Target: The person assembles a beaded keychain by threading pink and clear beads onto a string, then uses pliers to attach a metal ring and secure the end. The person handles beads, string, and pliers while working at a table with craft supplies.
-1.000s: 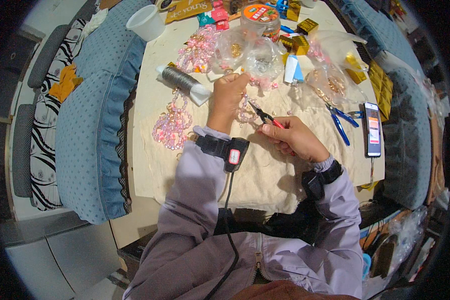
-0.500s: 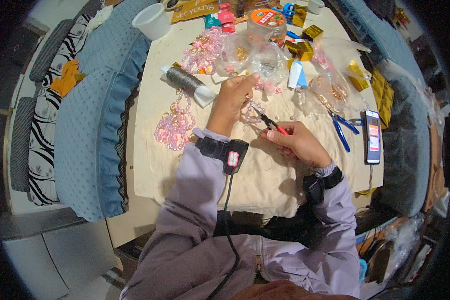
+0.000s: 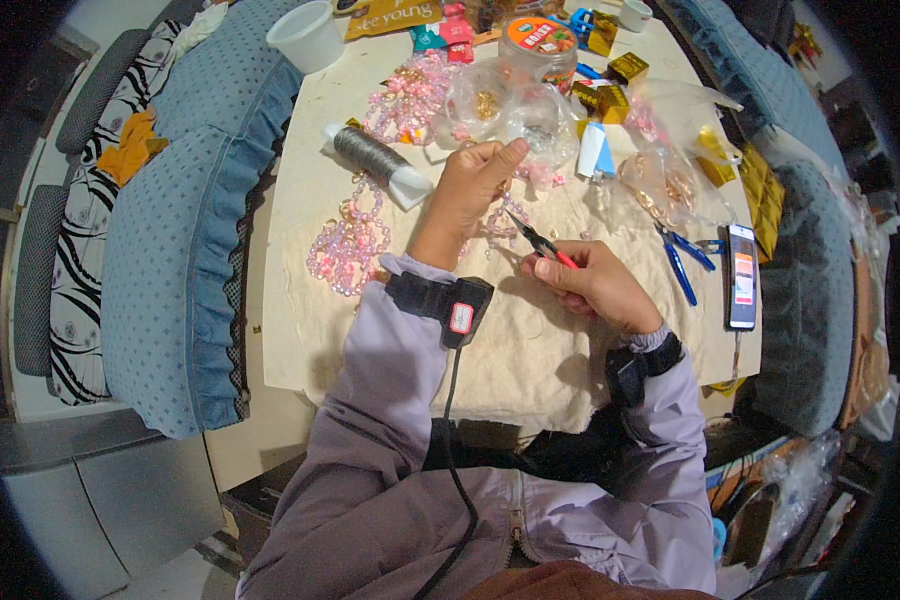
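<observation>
My left hand [image 3: 467, 197] is closed, thumb uppermost, over a short strand of pink and clear beads [image 3: 511, 214] that hangs out beside its fingers. In my right hand [image 3: 598, 287] is a pair of small pliers [image 3: 542, 242] with black jaws and red handles. The tips of the jaws point up and left, close to the beads and my left fingers; whether they touch is too small to tell. Left of my left wrist lies a heap of pink bead strands [image 3: 350, 245]. Below my hands a cream cloth [image 3: 490, 340] covers the table.
A spool of grey wire [image 3: 370, 158] lies beyond the heap. Further off are more pink beads [image 3: 410, 95], plastic bags of findings [image 3: 660, 180], a lidded jar [image 3: 538, 50] and a white tub [image 3: 305, 38]. At right are blue-handled pliers [image 3: 678, 265] and a phone [image 3: 741, 275].
My left hand has turned slightly and its thumb has shifted a little right and down. The pliers stay almost where they were, still in my right hand. The whole view has shifted slightly.
</observation>
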`<state>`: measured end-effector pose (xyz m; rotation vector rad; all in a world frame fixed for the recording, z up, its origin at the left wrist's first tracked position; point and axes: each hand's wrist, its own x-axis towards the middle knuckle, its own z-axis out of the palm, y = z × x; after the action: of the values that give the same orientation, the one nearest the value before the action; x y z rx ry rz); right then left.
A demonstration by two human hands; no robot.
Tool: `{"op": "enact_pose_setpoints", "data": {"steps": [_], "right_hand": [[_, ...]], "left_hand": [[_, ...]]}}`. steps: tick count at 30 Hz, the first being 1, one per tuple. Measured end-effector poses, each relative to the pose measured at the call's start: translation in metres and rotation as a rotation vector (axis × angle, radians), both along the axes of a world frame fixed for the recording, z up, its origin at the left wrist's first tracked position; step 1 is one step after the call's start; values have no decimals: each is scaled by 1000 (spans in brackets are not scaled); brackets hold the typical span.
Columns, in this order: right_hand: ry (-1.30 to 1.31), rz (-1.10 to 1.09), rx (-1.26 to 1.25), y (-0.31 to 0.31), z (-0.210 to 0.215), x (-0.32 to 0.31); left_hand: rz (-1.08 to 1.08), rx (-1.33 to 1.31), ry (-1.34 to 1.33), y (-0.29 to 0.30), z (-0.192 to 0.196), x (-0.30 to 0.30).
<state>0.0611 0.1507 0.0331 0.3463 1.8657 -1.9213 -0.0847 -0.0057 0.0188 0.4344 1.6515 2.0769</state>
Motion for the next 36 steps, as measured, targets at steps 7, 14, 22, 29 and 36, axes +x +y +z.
{"op": "enact_pose_setpoints", "data": {"steps": [7, 14, 22, 29, 36], "right_hand": [[45, -17, 7, 3, 2, 1], [59, -38, 19, 5, 4, 0], [64, -4, 21, 7, 7, -1], [225, 128, 18, 12, 5, 1], [91, 118, -36, 23, 13, 1]], "left_hand": [[-197, 196, -186, -4, -7, -7], [-285, 318, -206, -8, -5, -6], [-189, 307, -102, -1, -10, -2], [-45, 251, -7, 1, -14, -6], [-9, 201, -11, 2, -12, -6]]}}
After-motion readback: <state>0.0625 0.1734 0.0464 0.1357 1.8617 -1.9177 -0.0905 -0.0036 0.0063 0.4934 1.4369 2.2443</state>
